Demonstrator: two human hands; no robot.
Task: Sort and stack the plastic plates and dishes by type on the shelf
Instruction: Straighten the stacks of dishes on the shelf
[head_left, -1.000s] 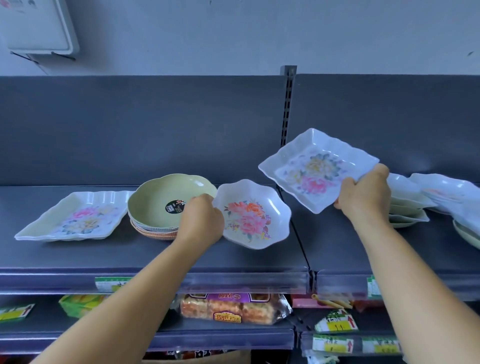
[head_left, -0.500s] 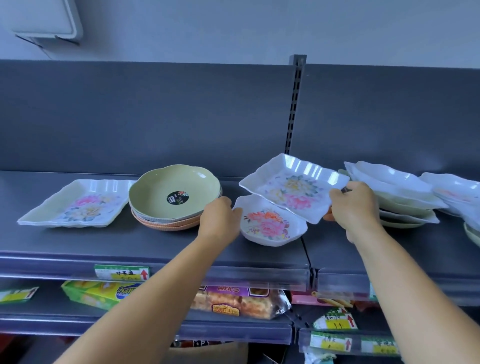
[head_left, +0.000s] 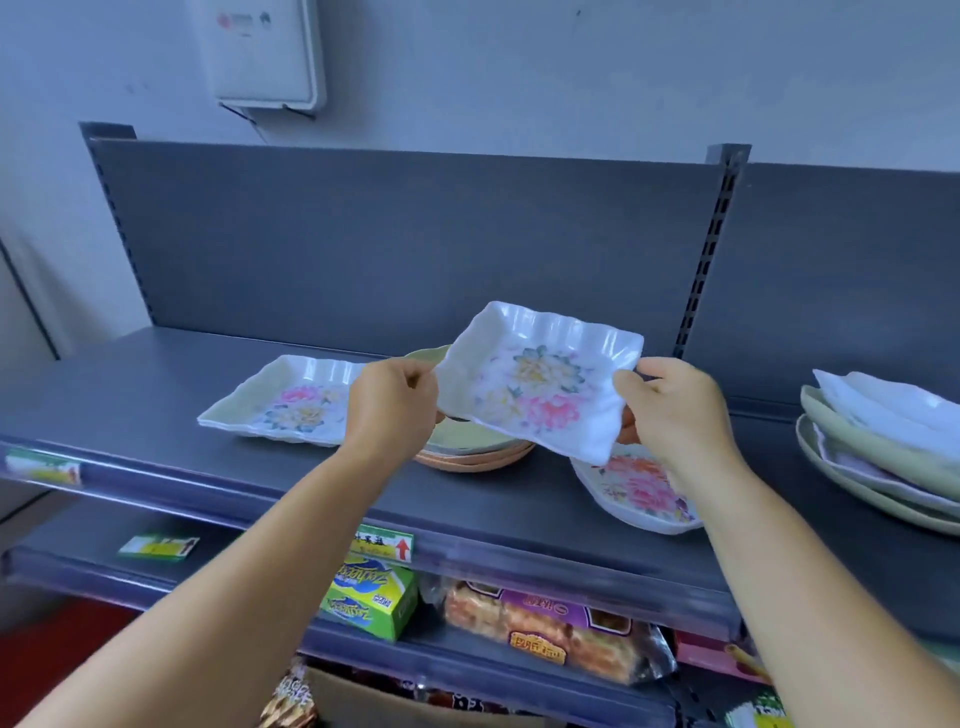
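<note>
Both hands, left and right, pinch opposite edges of a floral square dish, held tilted above the shelf. Beneath the shelf, a price tag bears a red arrow; its writing is unreadable.

A single wide-angle view comes from the person's head, looking forward and slightly down along both forearms, which rise from the bottom edge toward the grip at mid-frame. The grip is close to the lens: the left hand and right hand pinch opposite edges of a square floral plate, held in the air between camera and shelf. Beyond the grip stands the grey back panel, above it the wall. Below the grip the shelf's front edge and a lower tier show. The shelf lines bow and tilt at the borders. No second view shares the scene.
</note>
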